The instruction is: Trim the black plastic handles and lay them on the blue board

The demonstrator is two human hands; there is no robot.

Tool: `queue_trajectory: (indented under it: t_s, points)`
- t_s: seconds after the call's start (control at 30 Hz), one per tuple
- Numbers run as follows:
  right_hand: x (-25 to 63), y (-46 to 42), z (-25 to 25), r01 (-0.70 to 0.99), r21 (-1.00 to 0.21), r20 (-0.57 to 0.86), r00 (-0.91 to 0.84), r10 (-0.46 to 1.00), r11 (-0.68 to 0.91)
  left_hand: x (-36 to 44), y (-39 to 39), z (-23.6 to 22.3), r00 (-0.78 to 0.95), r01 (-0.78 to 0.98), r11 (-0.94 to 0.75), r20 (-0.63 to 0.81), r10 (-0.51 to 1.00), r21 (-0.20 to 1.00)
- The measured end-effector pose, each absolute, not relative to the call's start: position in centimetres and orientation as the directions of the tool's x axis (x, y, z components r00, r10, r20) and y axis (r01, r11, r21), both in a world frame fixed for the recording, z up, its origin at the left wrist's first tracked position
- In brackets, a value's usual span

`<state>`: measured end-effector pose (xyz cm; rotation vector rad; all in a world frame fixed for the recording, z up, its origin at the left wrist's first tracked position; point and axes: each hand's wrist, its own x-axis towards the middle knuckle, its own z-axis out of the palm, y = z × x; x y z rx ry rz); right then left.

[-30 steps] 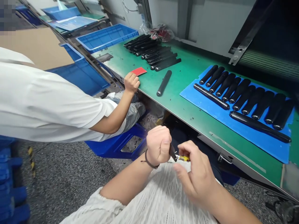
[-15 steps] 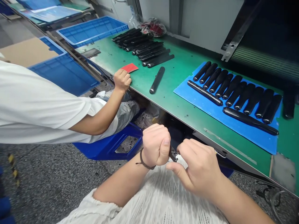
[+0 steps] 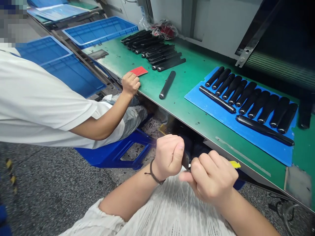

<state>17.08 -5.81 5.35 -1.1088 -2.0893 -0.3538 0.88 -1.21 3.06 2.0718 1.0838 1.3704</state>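
My left hand [image 3: 169, 155] is closed in a fist around a black plastic handle [image 3: 185, 160]; only its end shows between my hands, the rest being hidden in the fist. Close on the right, my right hand [image 3: 213, 175] is closed around a slim tool with a yellow end [image 3: 235, 164] that sticks out behind the fingers. The tool's tip lies at the end of the black piece, and its exact shape is hidden by my fingers. Both hands are above my lap, in front of the green table's edge [image 3: 206, 132].
Several black handles [image 3: 263, 106] lie in a row on a blue sheet [image 3: 209, 108]. A single black handle [image 3: 167, 85] and a pile of them [image 3: 150, 49] are farther left. A co-worker's hand [image 3: 131, 83] holds a red card [image 3: 139, 71]. Blue crates [image 3: 100, 31] stand behind.
Both hands have shifted slightly to the right. My right hand has turned, so the tool's yellow end now shows clearly. The co-worker's hand stays by the red card.
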Motion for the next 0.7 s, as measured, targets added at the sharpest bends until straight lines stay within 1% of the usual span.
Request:
queue_trajectory:
  t_s: [0.07,0.13,0.2,0.27,0.33,0.4,0.53,0.7]
  points:
    - [17.4,-5.5,4.8,0.799,-0.038,0.743,-0.379,0.551,0.600,1.0,-1.3,3.1,0.220,0.367,-0.496,0.445,0.868,0.787]
    - [18.0,-5.1,4.4,0.768,-0.019,0.745,-0.416,0.522,0.640,1.0,-1.2,3.2,0.238,0.357,-0.350,0.278,0.931,0.866]
    - [18.6,-4.8,4.2,0.724,-0.064,0.726,-0.439,0.530,0.687,1.0,-1.0,3.5,0.245,0.359,-0.218,0.133,0.960,0.908]
    - [19.1,-4.5,4.4,0.702,-0.163,0.678,-0.431,0.595,0.693,1.0,-0.8,3.8,0.247,0.374,-0.145,0.053,0.968,0.916]
    - [19.4,-4.3,5.0,0.708,-0.245,0.615,-0.414,0.671,0.662,1.0,-0.6,4.2,0.270,0.388,-0.133,0.025,0.962,0.912]
    - [19.4,-4.1,5.7,0.730,-0.277,0.559,-0.406,0.723,0.624,1.1,-0.5,4.5,0.293,0.409,-0.136,0.011,0.956,0.902]
    - [19.1,-3.7,6.6,0.772,-0.219,0.525,-0.422,0.739,0.597,1.4,-0.5,4.7,0.292,0.463,-0.140,-0.001,0.956,0.875]
    - [19.2,-3.7,6.6,0.789,-0.116,0.557,-0.452,0.697,0.604,1.7,-0.4,4.7,0.291,0.457,-0.124,-0.017,0.957,0.881]
